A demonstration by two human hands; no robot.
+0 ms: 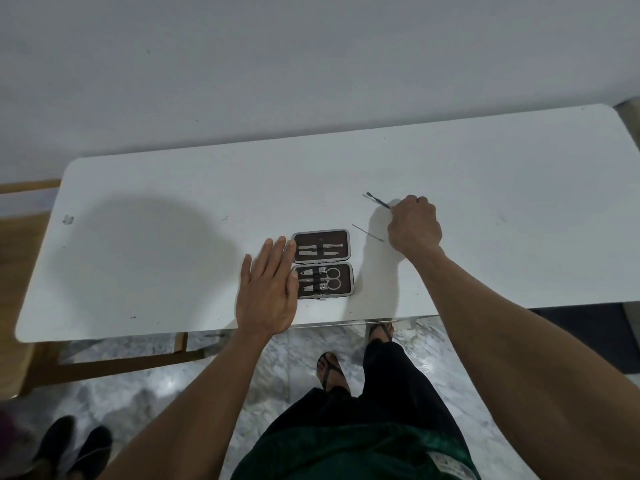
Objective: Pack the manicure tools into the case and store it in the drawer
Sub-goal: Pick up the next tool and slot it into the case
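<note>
One thin tool (378, 201) gripped by right hand (414, 225), right of open case (322, 264)

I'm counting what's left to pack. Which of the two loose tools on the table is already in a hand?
The thicker, farther tool: the right hand grips its end. The thin needle-like tool lies untouched, nearer the case.

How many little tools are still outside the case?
2. One thin tool is pinched in the right hand; a thinner one lies on the table right of the open case.
</note>
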